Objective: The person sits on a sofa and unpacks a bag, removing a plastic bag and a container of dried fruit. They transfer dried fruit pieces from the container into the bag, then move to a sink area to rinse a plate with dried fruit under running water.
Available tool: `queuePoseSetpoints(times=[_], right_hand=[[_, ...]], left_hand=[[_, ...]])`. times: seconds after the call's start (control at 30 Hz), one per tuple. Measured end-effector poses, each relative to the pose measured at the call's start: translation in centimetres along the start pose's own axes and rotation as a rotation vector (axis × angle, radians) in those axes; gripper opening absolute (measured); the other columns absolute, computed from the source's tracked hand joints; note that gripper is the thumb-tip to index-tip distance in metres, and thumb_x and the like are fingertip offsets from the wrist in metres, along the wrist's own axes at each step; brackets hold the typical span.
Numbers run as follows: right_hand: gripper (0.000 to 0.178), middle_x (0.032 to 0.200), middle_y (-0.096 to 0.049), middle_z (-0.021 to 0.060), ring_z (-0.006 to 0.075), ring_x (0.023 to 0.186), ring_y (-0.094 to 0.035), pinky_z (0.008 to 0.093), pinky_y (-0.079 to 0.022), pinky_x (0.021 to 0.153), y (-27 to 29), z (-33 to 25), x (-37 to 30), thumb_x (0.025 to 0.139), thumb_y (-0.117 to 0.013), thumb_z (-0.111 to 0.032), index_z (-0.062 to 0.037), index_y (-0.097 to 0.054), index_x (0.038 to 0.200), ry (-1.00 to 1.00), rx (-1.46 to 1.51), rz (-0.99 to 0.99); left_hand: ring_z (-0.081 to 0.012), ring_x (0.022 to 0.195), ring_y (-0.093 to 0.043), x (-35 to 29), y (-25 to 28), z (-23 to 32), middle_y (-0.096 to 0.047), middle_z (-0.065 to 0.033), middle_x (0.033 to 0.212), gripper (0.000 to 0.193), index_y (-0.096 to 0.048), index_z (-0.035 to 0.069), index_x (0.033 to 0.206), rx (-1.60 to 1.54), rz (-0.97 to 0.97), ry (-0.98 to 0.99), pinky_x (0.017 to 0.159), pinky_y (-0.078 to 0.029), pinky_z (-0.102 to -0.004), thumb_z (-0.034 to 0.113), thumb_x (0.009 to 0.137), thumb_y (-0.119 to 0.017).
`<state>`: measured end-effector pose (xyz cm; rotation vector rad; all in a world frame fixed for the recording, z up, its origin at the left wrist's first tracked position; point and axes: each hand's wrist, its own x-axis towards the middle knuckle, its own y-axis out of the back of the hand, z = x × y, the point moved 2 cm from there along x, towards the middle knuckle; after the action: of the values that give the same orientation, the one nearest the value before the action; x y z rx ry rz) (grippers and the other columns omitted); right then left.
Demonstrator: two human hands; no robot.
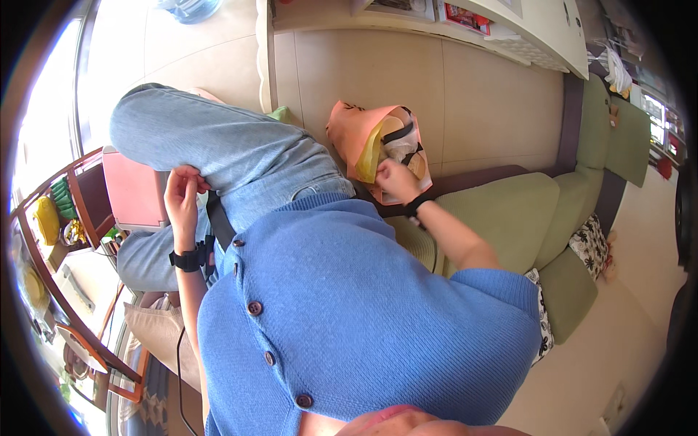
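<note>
A green sofa carries an orange bag and patterned cushion.

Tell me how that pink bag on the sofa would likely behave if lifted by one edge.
The pink bag looks thin and creased, so it would probably flop and sag. Its mouth gapes where the right hand reaches in, so the contents might shift or spill out.
</note>
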<state>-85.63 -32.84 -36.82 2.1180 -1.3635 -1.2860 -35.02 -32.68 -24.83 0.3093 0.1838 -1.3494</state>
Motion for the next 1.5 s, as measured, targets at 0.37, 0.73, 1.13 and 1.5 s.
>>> queuePoseSetpoints(times=[0.37, 0.73, 1.13, 1.5], right_hand=[[0.024, 0.091, -0.065, 0.0252, 0.0427, 0.079, -0.064, 0.0521, -0.052, 0.072, -5.2, 0.4, 5.9, 0.088, -0.061, -0.020, 0.0023, -0.069, 0.085, -0.065, -0.360, 0.152], [0.033, 0.097, -0.065, 0.0222, 0.0417, 0.091, -0.063, 0.0487, -0.051, 0.077, 0.0, -4.1, 9.0, 0.090, -0.068, -0.024, -0.0058, -0.063, 0.117, 0.064, -0.208, 0.349], [0.098, 0.144, -0.048, 0.0198, 0.0291, 0.133, -0.046, 0.0397, -0.040, 0.109, 7.0, 6.0, 7.5, 0.082, -0.081, -0.013, -0.0044, -0.015, 0.153, -0.354, 0.737, 0.305], [0.105, 0.155, -0.024, 0.0257, 0.0476, 0.144, -0.023, 0.0589, -0.026, 0.115, -5.3, -2.5, 1.3, 0.065, -0.089, -0.046, -0.0115, -0.036, 0.149, -0.118, -0.200, 0.267]], left_hand=[[-0.0095, 0.073, -0.061, 0.0, -0.1, 0.0, -0.061, -0.0028, 0.084, 0.009, -0.058, 0.002, 0.099, 0.009, 0.001, 0.020, 0.069, -0.049, -0.0231, -0.001, 0.100, -0.049], [-0.0095, 0.073, -0.062, 0.2, -0.1, -0.1, -0.061, -0.0025, 0.083, 0.010, -0.059, 0.001, 0.098, -0.019, 0.002, 0.016, 0.068, -0.049, -0.0225, -0.002, 0.098, -0.049], [-0.0093, 0.075, -0.061, 0.0, 0.2, -0.5, -0.061, -0.0016, 0.084, 0.009, -0.059, 0.003, 0.099, -0.028, 0.002, 0.043, 0.069, -0.048, -0.0224, 0.002, 0.101, -0.050], [-0.0088, 0.075, -0.061, 0.0, 0.1, -0.2, -0.061, -0.0016, 0.084, 0.010, -0.059, 0.002, 0.099, -0.013, 0.014, 0.050, 0.069, -0.048, -0.0220, -0.001, 0.099, -0.050]])
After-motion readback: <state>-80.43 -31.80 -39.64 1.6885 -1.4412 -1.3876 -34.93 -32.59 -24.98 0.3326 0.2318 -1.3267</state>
